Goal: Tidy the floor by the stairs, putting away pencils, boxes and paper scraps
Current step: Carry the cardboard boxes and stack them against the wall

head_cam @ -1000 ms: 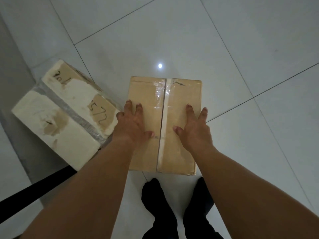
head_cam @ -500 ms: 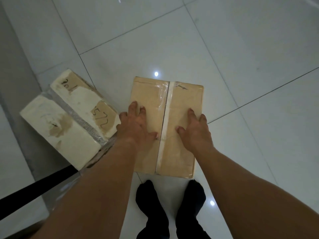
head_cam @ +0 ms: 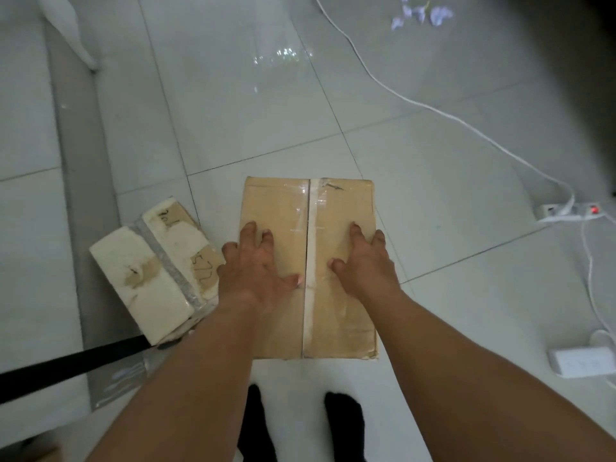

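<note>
A taped brown cardboard box (head_cam: 286, 208) lies on the white tile floor in front of my feet. My left hand (head_cam: 253, 268) lies flat on its left half, fingers spread, and my right hand (head_cam: 363, 261) lies flat on its right half. To the left, a second box (head_cam: 146, 281) with a torn white label and grey tape sits tilted beside my left wrist. Crumpled paper scraps (head_cam: 423, 15) lie far off at the top right of the floor.
A white cable (head_cam: 400, 95) runs across the floor to a power strip (head_cam: 566, 210) at the right. A white adapter (head_cam: 580, 361) lies at the right edge. A black strap (head_cam: 66, 365) crosses the lower left, over a grey floor strip (head_cam: 83, 161).
The view has tilted up, showing more floor, the cable, power strip and paper scraps. Both hands stay flat on the brown box, which has not visibly shifted.
</note>
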